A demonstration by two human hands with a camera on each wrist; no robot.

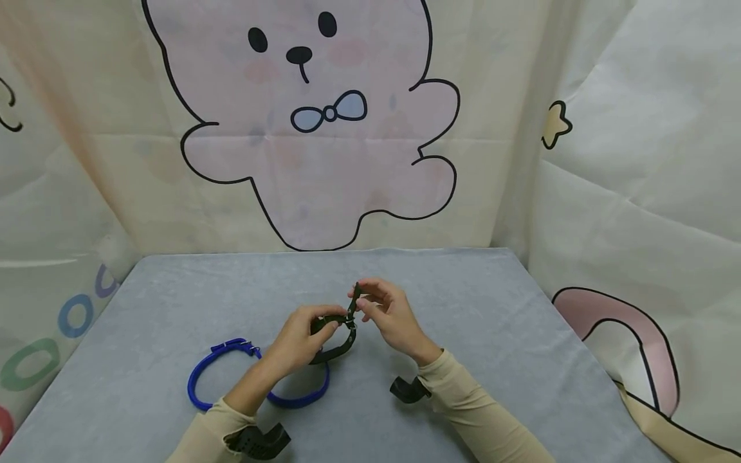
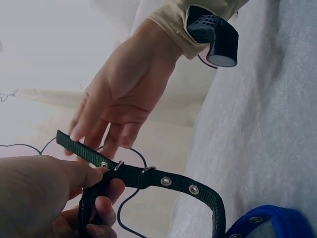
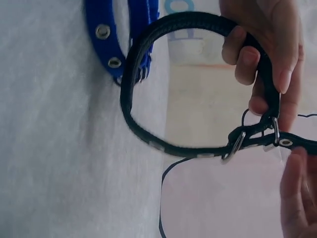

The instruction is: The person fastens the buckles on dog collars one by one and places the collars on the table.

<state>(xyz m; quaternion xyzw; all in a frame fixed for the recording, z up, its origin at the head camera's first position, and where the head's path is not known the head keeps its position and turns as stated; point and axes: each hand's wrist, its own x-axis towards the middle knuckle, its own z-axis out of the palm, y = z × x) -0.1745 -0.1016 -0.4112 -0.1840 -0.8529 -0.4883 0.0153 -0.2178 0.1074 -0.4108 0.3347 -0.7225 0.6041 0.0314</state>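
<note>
A dark green collar (image 1: 343, 349) with metal eyelets is bent into a loop above the table. My left hand (image 1: 301, 334) grips it beside the buckle (image 3: 275, 131), thumb on one side and curled fingers on the other. The strap's free end (image 2: 79, 148) passes through the buckle and sticks out beyond it. My right hand (image 1: 393, 316) pinches this end between thumb and fingers. A metal ring (image 3: 234, 147) sits on the loop close to the buckle.
Two blue loops lie on the grey cloth-covered table (image 1: 475, 296): a blue collar (image 1: 193, 383) with a buckle, and a blue band (image 1: 298, 402) partly hidden behind the left forearm. Dark wrist cameras (image 1: 410, 390) sit at both sleeves. Printed curtains (image 1: 492, 128) stand behind and beside the table.
</note>
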